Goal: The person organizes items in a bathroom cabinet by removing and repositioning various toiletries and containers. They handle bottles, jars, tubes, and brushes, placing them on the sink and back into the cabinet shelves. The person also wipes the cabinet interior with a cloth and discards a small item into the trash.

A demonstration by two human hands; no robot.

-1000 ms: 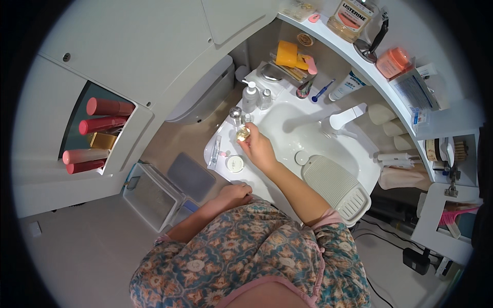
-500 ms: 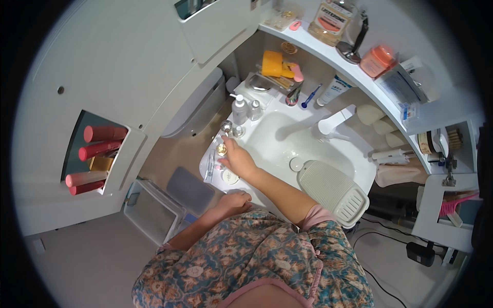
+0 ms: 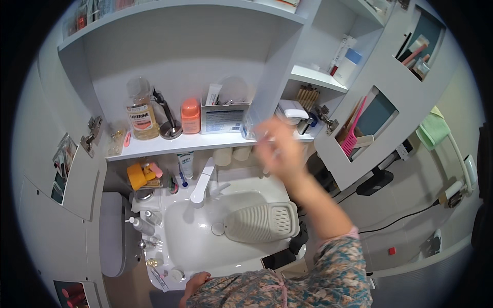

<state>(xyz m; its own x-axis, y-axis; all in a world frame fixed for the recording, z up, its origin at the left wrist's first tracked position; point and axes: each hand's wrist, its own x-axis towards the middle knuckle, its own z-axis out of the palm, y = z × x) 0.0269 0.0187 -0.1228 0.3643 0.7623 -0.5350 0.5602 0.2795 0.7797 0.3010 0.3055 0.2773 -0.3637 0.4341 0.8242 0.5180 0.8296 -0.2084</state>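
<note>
My right hand (image 3: 281, 151) is raised in front of the shelf, over the sink's right rear corner. Motion smears its fingers, so whether they hold anything does not show. Closest to it are a clear plastic container (image 3: 249, 129) and a white rounded item (image 3: 292, 110) on the shelf. Low at the sink's front edge is my left hand (image 3: 197, 282), its fingers curled in; what they may hold is hidden. A ribbed beige washboard (image 3: 257, 222) lies in the white sink (image 3: 179, 246). Small bottles, including a pump bottle (image 3: 140, 225), stand on the left rim.
The shelf carries a mouthwash bottle (image 3: 142, 115), a razor on its stand (image 3: 168, 120), an orange bottle (image 3: 190, 117) and a box (image 3: 223, 119). A white faucet (image 3: 203, 186) rises behind the basin. An open cabinet door (image 3: 354, 128) juts out at right. A dark phone (image 3: 279, 260) lies at the front rim.
My right hand has left the small items on the sink's left rim and moved up and right to the shelf. The view has turned toward the shelves. My left hand stays low by the front edge.
</note>
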